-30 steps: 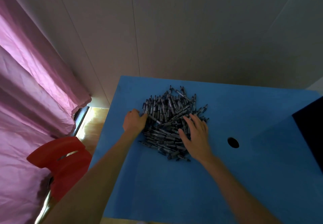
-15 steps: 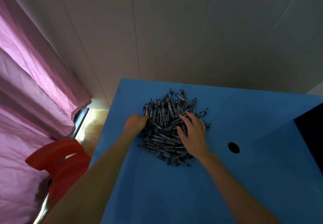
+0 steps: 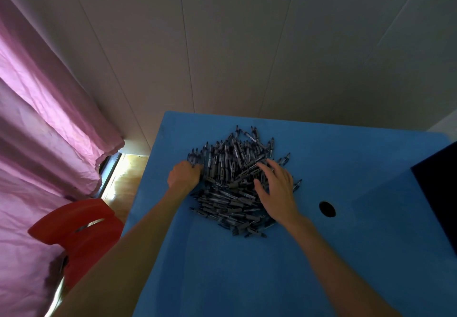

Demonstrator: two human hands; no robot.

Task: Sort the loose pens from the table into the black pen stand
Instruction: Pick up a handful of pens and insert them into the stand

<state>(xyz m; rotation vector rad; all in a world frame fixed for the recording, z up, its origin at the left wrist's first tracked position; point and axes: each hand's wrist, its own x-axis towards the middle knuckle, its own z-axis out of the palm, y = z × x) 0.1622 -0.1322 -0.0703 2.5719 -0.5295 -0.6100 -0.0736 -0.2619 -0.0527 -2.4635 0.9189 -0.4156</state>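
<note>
On the blue table (image 3: 247, 279) the right hand (image 3: 278, 190) lies spread on the pile of pens (image 3: 232, 180); the left hand (image 3: 184, 175) curls into its left edge; red chair (image 3: 79, 232) left, pink curtain (image 3: 37, 118) beyond

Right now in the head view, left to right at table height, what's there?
Pink curtain → red plastic chair → left hand → pile of dark pens → right hand → round hole in blue table → dark object at right edge.

Left hand (image 3: 184, 175) curled knuckles-up, right hand (image 3: 277, 188) flat — fingers (image 3: 268, 165) spread, both forearms extended forward
</note>
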